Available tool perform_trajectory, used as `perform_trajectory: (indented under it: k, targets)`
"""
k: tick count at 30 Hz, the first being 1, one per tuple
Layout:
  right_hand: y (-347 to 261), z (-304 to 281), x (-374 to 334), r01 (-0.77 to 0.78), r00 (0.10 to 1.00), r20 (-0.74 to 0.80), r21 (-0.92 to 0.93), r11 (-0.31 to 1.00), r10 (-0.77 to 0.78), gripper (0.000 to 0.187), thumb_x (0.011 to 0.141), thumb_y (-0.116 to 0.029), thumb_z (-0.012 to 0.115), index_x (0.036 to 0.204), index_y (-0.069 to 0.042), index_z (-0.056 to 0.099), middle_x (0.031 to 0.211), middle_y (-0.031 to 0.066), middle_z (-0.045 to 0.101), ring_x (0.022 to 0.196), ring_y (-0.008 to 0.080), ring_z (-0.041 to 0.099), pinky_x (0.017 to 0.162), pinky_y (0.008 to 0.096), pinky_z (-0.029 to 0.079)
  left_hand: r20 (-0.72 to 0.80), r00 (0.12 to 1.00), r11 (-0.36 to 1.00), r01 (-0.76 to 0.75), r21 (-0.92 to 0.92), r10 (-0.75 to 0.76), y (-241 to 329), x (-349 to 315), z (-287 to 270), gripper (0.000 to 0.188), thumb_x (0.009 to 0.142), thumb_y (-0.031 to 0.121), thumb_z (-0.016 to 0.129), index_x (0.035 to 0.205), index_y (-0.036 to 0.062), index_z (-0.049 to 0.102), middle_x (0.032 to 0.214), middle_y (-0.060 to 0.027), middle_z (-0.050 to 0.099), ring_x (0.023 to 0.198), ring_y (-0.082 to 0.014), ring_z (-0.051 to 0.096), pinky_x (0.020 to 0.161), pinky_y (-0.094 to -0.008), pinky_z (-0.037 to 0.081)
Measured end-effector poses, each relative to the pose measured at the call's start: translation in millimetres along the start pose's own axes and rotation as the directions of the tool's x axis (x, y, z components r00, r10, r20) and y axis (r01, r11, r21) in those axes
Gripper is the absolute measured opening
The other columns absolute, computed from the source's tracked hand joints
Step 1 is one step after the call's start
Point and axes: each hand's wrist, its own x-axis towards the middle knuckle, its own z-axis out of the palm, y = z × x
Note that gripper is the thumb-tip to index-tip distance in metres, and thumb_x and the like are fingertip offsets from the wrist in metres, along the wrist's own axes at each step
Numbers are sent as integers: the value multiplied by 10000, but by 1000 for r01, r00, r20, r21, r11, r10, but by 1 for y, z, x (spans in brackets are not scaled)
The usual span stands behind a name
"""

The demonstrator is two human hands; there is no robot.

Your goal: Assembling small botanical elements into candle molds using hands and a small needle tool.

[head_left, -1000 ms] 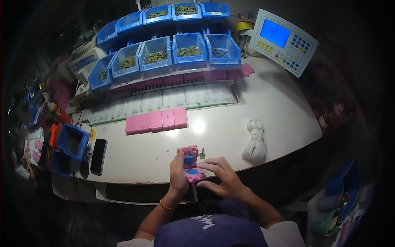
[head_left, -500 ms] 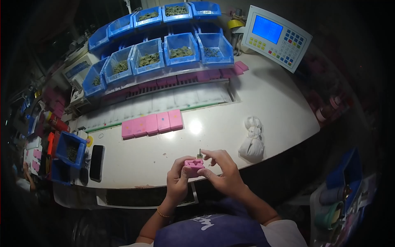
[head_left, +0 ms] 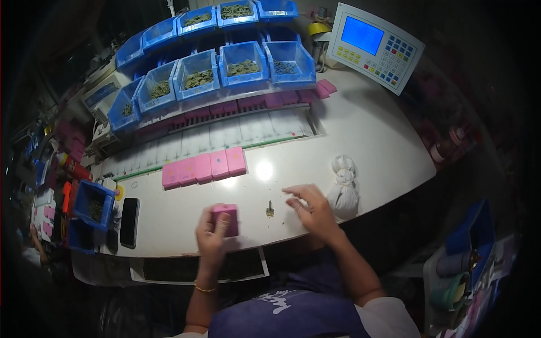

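My left hand [head_left: 209, 238] is wrapped round a pink block [head_left: 233, 223], holding it upright just above the near part of the table, with the thumb across its face. To the right of the block, a small greenish piece with a thin dark stem [head_left: 269, 211] rests on the white tabletop. My right hand [head_left: 313, 213] hovers beyond that piece, fingers bent and apart with nothing between them, slightly blurred. Farther back, several pink blocks [head_left: 204, 167] stand side by side in a row.
Blue bins [head_left: 195, 79] holding greenish pieces fill a rack at the back. A control panel [head_left: 363, 48] with a lit screen stands at the back right. A tied white cloth bag [head_left: 342, 197] lies right of my right hand; a phone [head_left: 130, 222] lies at left.
My hands have moved apart. The left took the pink block left and closed round it; the right let go of the block. The stemmed greenish piece now lies on the table.
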Motion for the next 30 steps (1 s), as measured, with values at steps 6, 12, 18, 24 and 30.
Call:
perform_trajectory:
  k: [6, 12, 18, 24, 30]
  targets:
    - [26, 8, 19, 367, 924, 289, -483, 795, -251, 317, 843, -136, 675, 1159, -163, 677, 1160, 63, 625, 1046, 274, 536, 918, 379, 451, -138, 987, 896, 129, 424, -77, -4, 12, -34, 445, 884, 226, 720, 1217, -33, 579, 994, -122, 656, 861, -171, 625, 754, -315, 517]
    - [32, 15, 24, 450, 888, 330, -470, 760, -321, 127, 834, -194, 685, 918, -112, 639, 994, 51, 602, 955, 268, 535, 838, 374, 425, 70, 976, 432, -156, 888, 208, 1, -12, -29, 563, 776, 274, 773, 1237, 8, 591, 1117, -199, 593, 959, -354, 548, 862, -445, 463]
    - [32, 8, 13, 432, 902, 246, -488, 758, -355, 146, 795, -147, 735, 855, -75, 622, 897, 82, 599, 865, 278, 554, 788, 385, 428, 68, 950, 448, -206, 870, 305, -6, 7, -38, 456, 749, 222, 736, 1140, 8, 636, 930, -175, 633, 868, -352, 587, 800, -440, 486]
    - [41, 5, 7, 324, 945, 122, -500, 803, -305, 121, 793, -93, 719, 867, -64, 627, 903, 89, 600, 873, 294, 557, 782, 395, 439, -105, 847, 504, -207, 839, 522, 6, 149, -34, 380, 759, 231, 725, 1055, 1, 659, 951, -187, 652, 914, -360, 609, 847, -431, 484]
    - [40, 11, 1, 268, 950, 1, -512, 816, -311, 100, 809, -68, 690, 875, -46, 618, 899, 114, 591, 850, 325, 551, 749, 417, 463, -75, 820, 173, -29, 985, 567, -59, 267, -50, 398, 782, 246, 695, 1106, 28, 617, 984, -187, 645, 930, -381, 586, 851, -485, 472]
